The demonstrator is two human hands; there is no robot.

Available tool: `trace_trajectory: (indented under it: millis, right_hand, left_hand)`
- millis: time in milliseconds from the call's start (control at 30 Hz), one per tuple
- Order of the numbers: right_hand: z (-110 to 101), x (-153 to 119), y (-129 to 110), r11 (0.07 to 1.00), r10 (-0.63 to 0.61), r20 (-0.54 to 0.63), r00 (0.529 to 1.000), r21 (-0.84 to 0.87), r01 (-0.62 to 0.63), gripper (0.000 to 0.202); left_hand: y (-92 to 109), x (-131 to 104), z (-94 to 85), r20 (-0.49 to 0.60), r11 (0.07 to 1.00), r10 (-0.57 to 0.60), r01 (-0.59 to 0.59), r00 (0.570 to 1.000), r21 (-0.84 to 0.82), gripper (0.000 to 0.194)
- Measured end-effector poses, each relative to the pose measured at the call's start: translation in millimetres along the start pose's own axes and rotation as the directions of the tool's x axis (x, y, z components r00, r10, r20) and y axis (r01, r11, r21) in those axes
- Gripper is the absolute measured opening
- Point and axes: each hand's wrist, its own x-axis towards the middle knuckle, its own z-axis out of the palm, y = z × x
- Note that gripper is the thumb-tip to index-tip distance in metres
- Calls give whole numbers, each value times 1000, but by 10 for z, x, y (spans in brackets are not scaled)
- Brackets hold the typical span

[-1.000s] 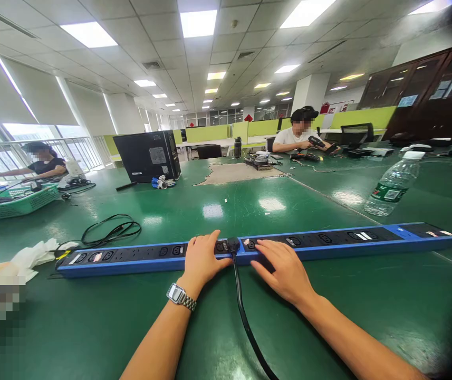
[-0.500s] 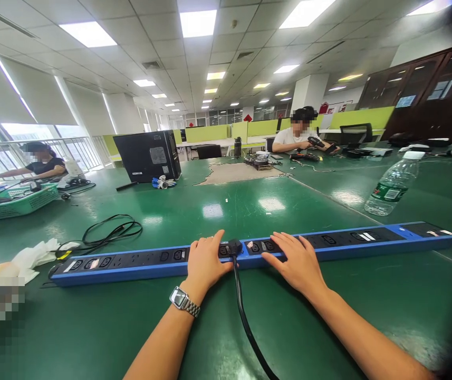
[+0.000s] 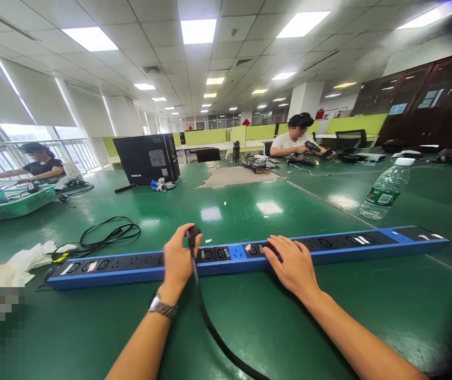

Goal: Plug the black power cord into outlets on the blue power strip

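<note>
A long blue power strip (image 3: pixel 237 252) with black socket sections lies across the green table. My left hand (image 3: pixel 178 261), with a watch on its wrist, is closed round a black plug (image 3: pixel 193 236) above the strip's left-middle part. From the plug a thick black cable (image 3: pixel 213 330) curves down toward me. The blue socket section at the strip's middle has nothing in it. My right hand (image 3: pixel 294 266) rests on the strip right of the middle, fingers spread over its top and front edge.
A clear water bottle (image 3: pixel 386 191) stands behind the strip at right. At left lie a coiled black cable (image 3: pixel 111 232) and a green basket (image 3: pixel 23 206). A black computer case (image 3: pixel 146 158) stands farther back. Two people sit across the table.
My left hand has closed on the plug and moved left with it, off the strip's middle, uncovering the blue socket section. My right hand stays on the strip.
</note>
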Motion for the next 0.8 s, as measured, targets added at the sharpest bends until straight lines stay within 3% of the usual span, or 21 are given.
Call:
trace_trajectory:
  millis: [67,133,233,367,500,600,700,800]
  right_hand:
    - [4,-1,-6,1000,15,1,1000,4,-15,49]
    - [8,-4,-11,1000,25,2,1000,6,-25,49]
    - [7,-15,-17,1000,25,15,1000,9,-25,50]
    - [1,-36,-26,1000,30,38,999,3,-30,51]
    - [1,-47,-30,999,36,48,998,-10,-35,54]
    - [-5,-45,-35,999,47,65,997,-15,-47,55]
    - [-19,-34,-50,998,63,82,995,-12,-62,53]
    - [-31,-20,-69,997,81,68,994,-7,-81,50]
  left_hand:
    - [-190,-19,-212,34,996,-94,94,995,9,36]
    - [-329,-72,-339,128,993,-114,111,985,24,39]
    - [-390,-144,-368,249,995,-35,11,968,97,40]
    - [-285,-185,-283,311,964,105,-173,945,202,36]
    - [-208,-234,-232,317,933,170,-256,933,253,34]
    - [-241,-266,-238,318,946,152,-231,936,228,33]
    - [-238,-262,-252,254,985,90,-123,963,117,32]
    - [-79,-227,-171,76,999,-42,42,996,1,36]
